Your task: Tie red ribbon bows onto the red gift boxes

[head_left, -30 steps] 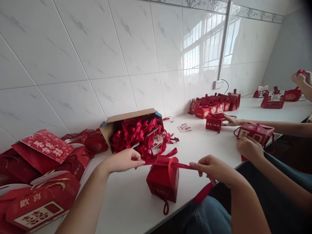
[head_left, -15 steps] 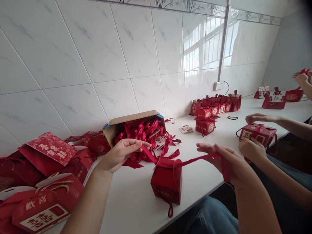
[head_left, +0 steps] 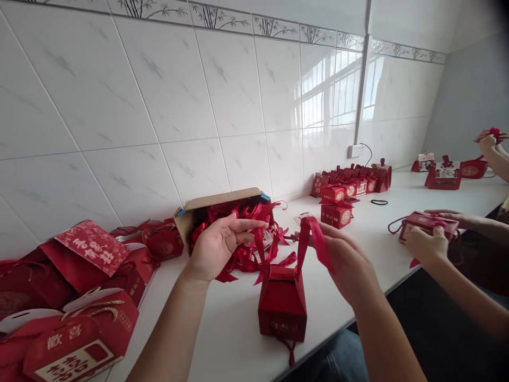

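A small red gift box [head_left: 282,310] stands on the white table in front of me, a dark red cord loop hanging at its lower front. Red ribbon [head_left: 304,244] runs through its top, with both ends raised above it. My left hand [head_left: 217,246] pinches one ribbon end, up and to the left of the box. At the upper right, my right hand [head_left: 345,262] has the other end, which loops over the fingers and drapes by the palm. Its fingertips are partly hidden behind the ribbon.
Behind the gift box lies a cardboard carton [head_left: 181,225] spilling red ribbons. Larger red boxes [head_left: 79,339] crowd the left. Finished small boxes [head_left: 336,215] line the wall, near a black cord ring [head_left: 379,202]. To the right, a co-worker's hands [head_left: 427,244] hold another red box [head_left: 423,225].
Both my hands have come closer together above the box, and the ribbon, stretched sideways before, now rises in slack loops. The co-worker's box has tilted and shifted slightly. The camera view has shifted.
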A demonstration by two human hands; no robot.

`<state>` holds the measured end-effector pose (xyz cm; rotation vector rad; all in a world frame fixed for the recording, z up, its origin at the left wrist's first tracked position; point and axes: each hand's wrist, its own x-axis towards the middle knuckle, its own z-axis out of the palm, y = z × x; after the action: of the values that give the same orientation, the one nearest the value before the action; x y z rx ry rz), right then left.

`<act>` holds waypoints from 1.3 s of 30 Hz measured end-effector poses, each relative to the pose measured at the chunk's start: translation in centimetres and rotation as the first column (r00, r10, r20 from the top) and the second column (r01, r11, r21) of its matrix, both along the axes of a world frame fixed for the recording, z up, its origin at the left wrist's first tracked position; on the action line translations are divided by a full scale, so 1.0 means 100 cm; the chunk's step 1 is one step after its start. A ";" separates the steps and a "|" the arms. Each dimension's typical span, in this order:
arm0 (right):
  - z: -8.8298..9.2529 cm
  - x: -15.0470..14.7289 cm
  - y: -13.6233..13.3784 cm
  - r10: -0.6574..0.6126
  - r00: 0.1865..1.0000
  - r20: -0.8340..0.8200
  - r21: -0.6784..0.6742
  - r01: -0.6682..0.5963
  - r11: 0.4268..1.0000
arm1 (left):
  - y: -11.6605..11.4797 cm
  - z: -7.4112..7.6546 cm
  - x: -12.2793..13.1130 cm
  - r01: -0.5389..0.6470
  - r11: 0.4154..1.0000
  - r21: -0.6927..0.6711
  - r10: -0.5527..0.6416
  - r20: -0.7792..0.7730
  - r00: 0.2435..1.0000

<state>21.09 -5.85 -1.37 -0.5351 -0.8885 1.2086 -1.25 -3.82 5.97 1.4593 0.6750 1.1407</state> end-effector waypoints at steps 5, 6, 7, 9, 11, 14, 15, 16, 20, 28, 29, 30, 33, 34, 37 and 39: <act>0.009 -0.012 0.001 -0.177 0.955 0.239 0.138 0.147 0.979 | -0.002 -0.004 0.006 -0.219 0.965 0.146 0.236 -0.118 0.965; 0.010 -0.013 0.002 -0.223 0.943 0.247 0.161 0.188 0.969 | -0.003 -0.005 0.007 -0.253 0.949 0.186 0.279 -0.131 0.951; 0.011 -0.014 0.003 -0.258 0.933 0.252 0.186 0.215 0.959 | -0.004 -0.006 0.007 -0.280 0.934 0.223 0.313 -0.132 0.940; 0.012 -0.014 0.004 -0.295 0.919 0.262 0.237 0.235 0.943 | -0.007 -0.006 0.007 -0.305 0.912 0.276 0.353 -0.143 0.925; 0.012 -0.014 0.005 -0.300 0.916 0.267 0.266 0.230 0.936 | -0.010 -0.004 0.006 -0.308 0.894 0.325 0.379 -0.183 0.907; 0.013 -0.013 0.005 -0.285 0.929 0.238 0.257 0.223 0.940 | -0.014 -0.001 0.006 -0.266 0.876 0.402 0.389 -0.262 0.883; 0.013 -0.013 0.005 -0.272 0.936 0.224 0.248 0.215 0.945 | -0.015 -0.001 0.006 -0.249 0.869 0.429 0.390 -0.281 0.877; 0.014 -0.014 0.005 -0.255 0.944 0.209 0.240 0.203 0.949 | -0.016 0.000 0.006 -0.235 0.859 0.454 0.393 -0.294 0.871; 0.017 -0.016 0.002 -0.185 0.968 0.168 0.222 0.146 0.964 | -0.014 -0.002 0.006 -0.208 0.816 0.539 0.429 -0.323 0.844; 0.017 -0.017 0.002 -0.183 0.956 0.229 0.235 0.128 0.963 | -0.016 -0.004 0.003 -0.227 0.738 0.636 0.518 -0.318 0.794; 0.016 -0.017 0.002 -0.193 0.953 0.234 0.237 0.136 0.962 | -0.017 -0.003 0.004 -0.229 0.732 0.641 0.515 -0.302 0.802; 0.016 -0.017 0.002 -0.205 0.950 0.237 0.240 0.148 0.959 | -0.017 -0.003 0.005 -0.229 0.730 0.644 0.508 -0.288 0.812; 0.014 -0.018 0.002 -0.238 0.941 0.243 0.264 0.172 0.949 | -0.017 -0.003 0.008 -0.243 0.735 0.634 0.486 -0.242 0.840; 0.014 -0.019 0.002 -0.242 0.939 0.244 0.275 0.172 0.946 | -0.016 -0.003 0.009 -0.255 0.736 0.627 0.486 -0.226 0.844; 0.013 -0.020 0.002 -0.246 0.936 0.254 0.294 0.167 0.941 | -0.016 -0.003 0.012 -0.286 0.749 0.598 0.484 -0.199 0.852; 0.012 -0.021 0.002 -0.249 0.932 0.264 0.288 0.170 0.942 | -0.016 -0.004 0.015 -0.305 0.755 0.580 0.487 -0.185 0.854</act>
<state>19.03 -5.68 -0.15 -0.5907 -1.1947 0.8087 0.23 -5.42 5.61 2.0803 0.9947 1.5209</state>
